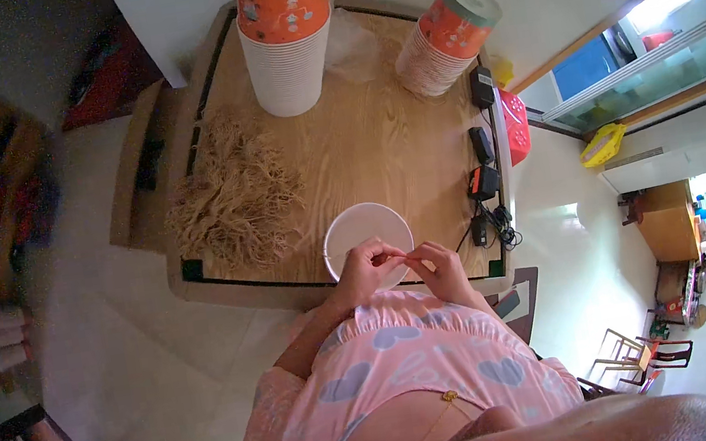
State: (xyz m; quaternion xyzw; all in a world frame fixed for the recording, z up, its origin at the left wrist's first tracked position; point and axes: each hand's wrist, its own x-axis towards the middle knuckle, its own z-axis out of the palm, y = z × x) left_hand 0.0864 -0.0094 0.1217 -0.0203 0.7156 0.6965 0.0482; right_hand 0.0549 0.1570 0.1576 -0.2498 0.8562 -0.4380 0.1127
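My left hand (367, 266) and my right hand (439, 264) meet fingertip to fingertip at the table's near edge. Both are closed in a pinch; whatever lies between the fingers is too small to make out. Just beyond and partly under them is a round white paper tub (364, 221), its near side covered by my hands. To its left spreads a tangled heap of thin tan cords (235, 197). At the back rises a tall stack of white paper tubs (284, 66), topped by an orange and green one. A shorter, similar stack (444, 38) leans at the back right.
The wood-topped table (378, 144) has a dark trim edge. Black power adapters and cables (485, 187) line its right side. A crumpled clear plastic bag (353, 51) lies between the stacks. A red plastic thing with holes (517, 125) stands beyond the right edge. Chairs (634, 356) are farther right.
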